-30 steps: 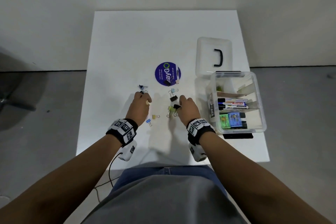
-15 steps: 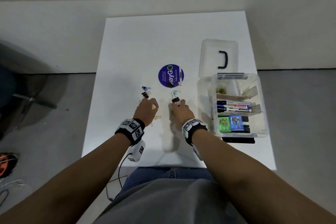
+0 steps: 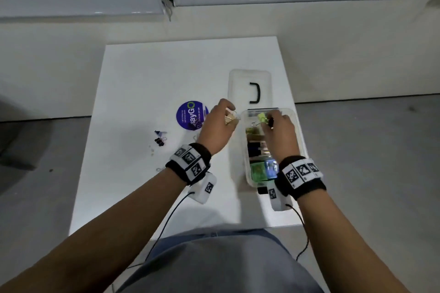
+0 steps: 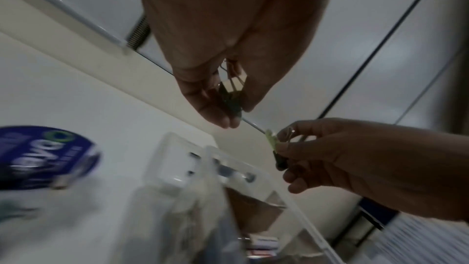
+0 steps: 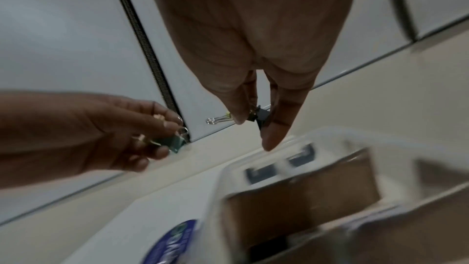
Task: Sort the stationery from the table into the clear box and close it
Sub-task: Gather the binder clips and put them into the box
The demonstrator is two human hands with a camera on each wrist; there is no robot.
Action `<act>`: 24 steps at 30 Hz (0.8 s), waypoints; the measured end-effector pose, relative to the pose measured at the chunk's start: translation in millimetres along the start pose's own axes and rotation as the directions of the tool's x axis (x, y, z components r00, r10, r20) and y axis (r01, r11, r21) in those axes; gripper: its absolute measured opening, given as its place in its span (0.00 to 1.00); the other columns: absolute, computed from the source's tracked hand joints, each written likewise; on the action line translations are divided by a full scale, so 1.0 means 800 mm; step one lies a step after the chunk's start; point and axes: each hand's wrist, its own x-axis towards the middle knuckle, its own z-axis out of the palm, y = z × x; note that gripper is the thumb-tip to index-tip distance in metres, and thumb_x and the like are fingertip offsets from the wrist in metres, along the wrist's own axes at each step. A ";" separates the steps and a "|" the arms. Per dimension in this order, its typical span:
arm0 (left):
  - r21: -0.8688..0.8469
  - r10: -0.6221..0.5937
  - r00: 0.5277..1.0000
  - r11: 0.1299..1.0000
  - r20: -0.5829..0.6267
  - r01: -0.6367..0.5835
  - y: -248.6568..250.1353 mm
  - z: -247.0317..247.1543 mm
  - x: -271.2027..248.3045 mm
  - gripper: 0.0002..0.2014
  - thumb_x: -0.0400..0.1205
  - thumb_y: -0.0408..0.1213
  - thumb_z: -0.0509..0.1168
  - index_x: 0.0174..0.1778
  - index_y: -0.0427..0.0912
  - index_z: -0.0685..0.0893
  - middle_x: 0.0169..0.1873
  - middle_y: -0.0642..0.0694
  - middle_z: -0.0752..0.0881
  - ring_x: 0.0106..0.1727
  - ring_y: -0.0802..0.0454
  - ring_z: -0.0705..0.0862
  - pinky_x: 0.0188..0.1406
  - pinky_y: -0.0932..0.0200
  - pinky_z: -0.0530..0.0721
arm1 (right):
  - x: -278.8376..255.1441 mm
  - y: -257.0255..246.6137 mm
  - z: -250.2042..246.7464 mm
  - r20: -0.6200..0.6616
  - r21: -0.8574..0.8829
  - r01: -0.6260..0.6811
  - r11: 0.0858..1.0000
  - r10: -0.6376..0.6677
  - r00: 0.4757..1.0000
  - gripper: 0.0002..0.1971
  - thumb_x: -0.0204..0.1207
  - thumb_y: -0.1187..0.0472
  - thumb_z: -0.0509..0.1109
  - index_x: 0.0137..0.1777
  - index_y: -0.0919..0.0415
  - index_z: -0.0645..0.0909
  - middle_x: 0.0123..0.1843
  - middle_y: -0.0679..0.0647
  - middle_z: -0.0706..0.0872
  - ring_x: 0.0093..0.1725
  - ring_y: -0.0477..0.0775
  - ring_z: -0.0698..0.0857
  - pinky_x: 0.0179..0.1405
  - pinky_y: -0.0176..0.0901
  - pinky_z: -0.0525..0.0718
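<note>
Your white desk (image 3: 133,83) carries the clear box (image 3: 300,126) on its right side, lid off; the lid (image 3: 240,83), with its black handle, lies flat just behind the box. Inside the box, cardboard dividers split the space; markers and green and blue packets sit in the near compartments.

Your right hand (image 3: 278,131) is over the far end of the box, fingers pinched on a light-green binder clip (image 3: 262,117) and a black binder clip (image 5: 261,116). Your left hand (image 3: 217,126) hovers just beside the box's left wall, fingers curled round a few clips (image 3: 230,118) whose colours are hard to tell.

A round purple sticker (image 3: 189,115) lies left of your left hand. Farther left, a small cluster of black and blue binder clips (image 3: 160,138) lies on the desk.
</note>
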 end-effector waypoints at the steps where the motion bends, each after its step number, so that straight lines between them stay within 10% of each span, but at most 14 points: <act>1: 0.026 0.029 0.999 0.999 0.024 -0.029 0.016 0.021 0.010 0.11 0.80 0.36 0.66 0.56 0.48 0.74 0.50 0.43 0.82 0.48 0.47 0.84 0.45 0.53 0.82 | 0.008 0.016 -0.012 -0.014 -0.038 -0.042 0.998 0.041 0.999 0.11 0.81 0.64 0.65 0.62 0.60 0.76 0.55 0.65 0.81 0.52 0.65 0.81 0.47 0.46 0.75; 13: 0.181 -0.027 0.947 0.983 0.320 -0.033 0.060 0.126 0.066 0.31 0.77 0.24 0.66 0.76 0.40 0.65 0.65 0.34 0.80 0.63 0.40 0.82 0.60 0.49 0.81 | 0.040 0.057 -0.042 0.095 -0.176 -0.120 0.977 0.138 0.986 0.23 0.75 0.73 0.62 0.71 0.60 0.75 0.65 0.66 0.79 0.61 0.66 0.82 0.58 0.48 0.80; 19: 0.037 -0.054 0.998 0.998 0.033 0.053 -0.012 0.036 0.054 0.21 0.80 0.28 0.63 0.69 0.43 0.74 0.59 0.39 0.81 0.49 0.47 0.84 0.54 0.52 0.85 | 0.016 -0.021 0.006 -0.002 -0.029 0.074 0.997 -0.074 0.997 0.19 0.76 0.72 0.62 0.66 0.60 0.77 0.63 0.61 0.78 0.53 0.63 0.83 0.47 0.51 0.84; 24: 0.330 -0.280 0.945 0.888 -0.167 0.321 -0.131 -0.062 0.043 0.22 0.78 0.31 0.63 0.70 0.40 0.74 0.64 0.34 0.76 0.63 0.36 0.79 0.65 0.43 0.79 | -0.009 -0.094 0.107 0.281 -0.029 0.261 0.965 -0.242 0.929 0.20 0.77 0.69 0.63 0.68 0.59 0.74 0.63 0.60 0.76 0.49 0.63 0.84 0.43 0.49 0.82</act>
